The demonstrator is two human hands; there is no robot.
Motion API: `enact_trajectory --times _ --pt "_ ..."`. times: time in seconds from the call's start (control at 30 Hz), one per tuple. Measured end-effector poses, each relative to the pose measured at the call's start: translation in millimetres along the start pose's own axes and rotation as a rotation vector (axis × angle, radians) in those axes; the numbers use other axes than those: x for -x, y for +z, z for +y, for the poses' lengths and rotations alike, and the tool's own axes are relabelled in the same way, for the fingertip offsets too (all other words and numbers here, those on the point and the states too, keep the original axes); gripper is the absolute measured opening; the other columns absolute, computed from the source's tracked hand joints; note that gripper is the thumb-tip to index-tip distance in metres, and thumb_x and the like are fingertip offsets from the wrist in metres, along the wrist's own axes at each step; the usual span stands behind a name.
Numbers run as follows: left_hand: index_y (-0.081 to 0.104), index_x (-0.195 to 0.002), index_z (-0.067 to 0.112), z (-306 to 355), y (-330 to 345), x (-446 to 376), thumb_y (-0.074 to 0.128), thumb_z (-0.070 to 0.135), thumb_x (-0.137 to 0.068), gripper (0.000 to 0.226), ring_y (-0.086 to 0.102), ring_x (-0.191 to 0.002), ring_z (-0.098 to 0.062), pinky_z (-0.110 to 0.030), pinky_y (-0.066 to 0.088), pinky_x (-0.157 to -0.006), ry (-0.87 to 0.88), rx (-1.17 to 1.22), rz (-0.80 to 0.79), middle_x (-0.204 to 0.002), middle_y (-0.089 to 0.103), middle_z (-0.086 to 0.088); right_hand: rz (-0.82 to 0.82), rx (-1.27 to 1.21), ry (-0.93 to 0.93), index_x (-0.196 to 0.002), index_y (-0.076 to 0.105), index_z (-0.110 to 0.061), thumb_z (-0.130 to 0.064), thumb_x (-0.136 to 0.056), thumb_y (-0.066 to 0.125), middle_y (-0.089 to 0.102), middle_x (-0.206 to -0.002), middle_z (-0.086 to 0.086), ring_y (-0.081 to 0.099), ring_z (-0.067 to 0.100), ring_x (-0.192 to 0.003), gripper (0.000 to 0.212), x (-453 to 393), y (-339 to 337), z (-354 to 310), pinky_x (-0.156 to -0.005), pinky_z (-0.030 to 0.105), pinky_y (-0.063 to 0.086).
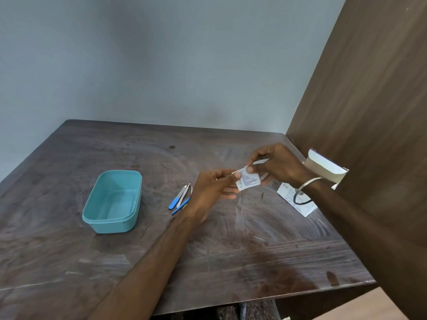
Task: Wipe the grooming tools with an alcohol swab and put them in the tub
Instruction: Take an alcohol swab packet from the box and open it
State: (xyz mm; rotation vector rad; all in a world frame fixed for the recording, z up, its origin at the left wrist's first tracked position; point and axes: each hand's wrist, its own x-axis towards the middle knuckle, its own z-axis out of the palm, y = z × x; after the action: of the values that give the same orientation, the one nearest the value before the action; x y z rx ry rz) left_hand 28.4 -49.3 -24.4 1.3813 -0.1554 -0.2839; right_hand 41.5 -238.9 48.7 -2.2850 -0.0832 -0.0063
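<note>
A dark brown wooden tabletop (231,250) with a scuffed, streaked surface carries everything here. Above its middle, both hands meet on a small white foil swab packet (248,180) with fine print on its face. The left hand (213,190) pinches the packet's left edge between thumb and fingertips, palm turned toward the packet. The right hand (276,167) grips the packet's upper right part between thumb and forefinger, the other fingers curled underneath; a thin silver metal bangle (309,183) sits on that wrist. The packet is held clear of the surface.

Toward the tabletop's left edge stands an open teal rectangular plastic tub (113,202), nothing visible inside it. Between the tub and the left hand lie the slim grooming tools (181,199): blue-handled and steel pieces close together, partly hidden by the hand, so their exact count cannot be told.

Near the right edge lies a white printed swab box (288,192), partly behind the right wrist. Just beyond it, at the far right corner, is a pale cardboard flap (323,167) standing against the brown wooden side panel (369,100).
</note>
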Motion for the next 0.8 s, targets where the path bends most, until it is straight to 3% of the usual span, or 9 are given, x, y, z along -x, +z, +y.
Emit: enact_trajectory --times 0.23,0.43,0.53,0.63,0.8 --pt "0.074 -0.091 0.009 -11 -11 -2 0.072 0.009 -0.088 0.004 0.075 -0.073 -0.020 -0.033 0.063 -0.068 -0.019 0.008 0.125 -0.082 0.078 -0.009 -0.067 -0.125 0.022 -0.090 0.074 -0.006 -0.009 -0.083 0.080 0.077 -0.086 0.007 0.076 0.026 -0.071 0.009 -6 26 12 -0.053 0.035 0.062" --pt "0.073 -0.089 0.007 -17 -7 -3 0.072 0.007 -0.087 0.003 0.076 -0.069 -0.021 -0.030 0.059 -0.056 0.026 -0.091 0.293 -0.079 0.077 -0.010 -0.010 -0.235 0.074 -0.095 0.074 -0.007 -0.008 -0.080 0.082 0.077 -0.087 0.015 0.076 0.029 -0.071 0.018 -6 44 25 -0.055 0.038 0.062" --pt "0.072 -0.084 0.016 -19 -7 -4 0.071 0.008 -0.087 0.009 0.076 -0.069 -0.019 -0.034 0.061 -0.059 0.066 -0.182 0.380 -0.080 0.077 -0.008 0.032 -0.270 0.101 -0.094 0.075 -0.008 -0.006 -0.077 0.084 0.077 -0.086 0.014 0.077 0.028 -0.071 0.019 -8 54 30 -0.055 0.038 0.062" --pt "0.074 -0.079 0.024 -24 -12 -8 0.070 0.023 -0.078 0.004 0.075 -0.067 -0.021 -0.049 0.061 -0.063 0.105 -0.233 0.477 -0.076 0.077 0.000 0.048 -0.329 0.129 -0.087 0.073 -0.009 -0.004 -0.079 0.082 0.076 -0.086 0.016 0.076 0.028 -0.068 0.013 -11 64 35 -0.055 0.038 0.062" --pt "0.078 -0.096 0.023 -7 -12 -7 0.068 0.024 -0.086 0.014 0.072 -0.074 -0.009 -0.037 0.059 -0.074 0.270 -0.416 0.692 -0.085 0.078 0.007 0.068 -0.503 0.176 -0.090 0.071 -0.003 -0.002 -0.083 0.077 0.072 -0.084 0.020 0.072 0.020 -0.056 0.009 -12 86 40 -0.050 0.034 0.061"
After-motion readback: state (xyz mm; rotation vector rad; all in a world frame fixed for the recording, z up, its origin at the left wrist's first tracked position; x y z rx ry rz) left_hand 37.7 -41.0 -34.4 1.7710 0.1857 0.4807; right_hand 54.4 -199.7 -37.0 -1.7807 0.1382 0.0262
